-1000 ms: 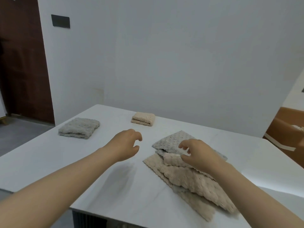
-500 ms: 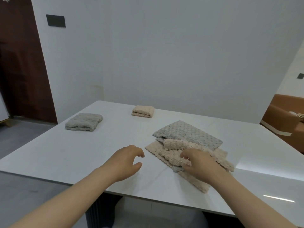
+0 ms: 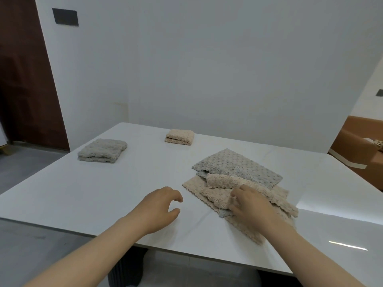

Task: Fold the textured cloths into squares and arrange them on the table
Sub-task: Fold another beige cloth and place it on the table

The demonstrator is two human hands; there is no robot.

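A loose pile of textured cloths lies on the white table (image 3: pixel 83 199), right of centre: a grey cloth (image 3: pixel 238 168) at the back and beige cloths (image 3: pixel 215 190) in front. My right hand (image 3: pixel 248 204) rests on the pile and pinches the top beige cloth near its front edge. My left hand (image 3: pixel 159 208) hovers over bare table just left of the pile, fingers curled apart, holding nothing. A folded grey square (image 3: pixel 102 150) sits at the far left. A folded beige square (image 3: pixel 179 137) sits at the back middle.
A white wall stands right behind the table. A dark brown door (image 3: pixel 24 79) is at the far left. A brown sofa (image 3: pixel 360 146) stands past the table's right side. The table's near edge runs just below my forearms.
My right hand came down from the pile's far side onto its front and closed on the top beige cloth. My left hand drew back toward me, and the view pulled back.
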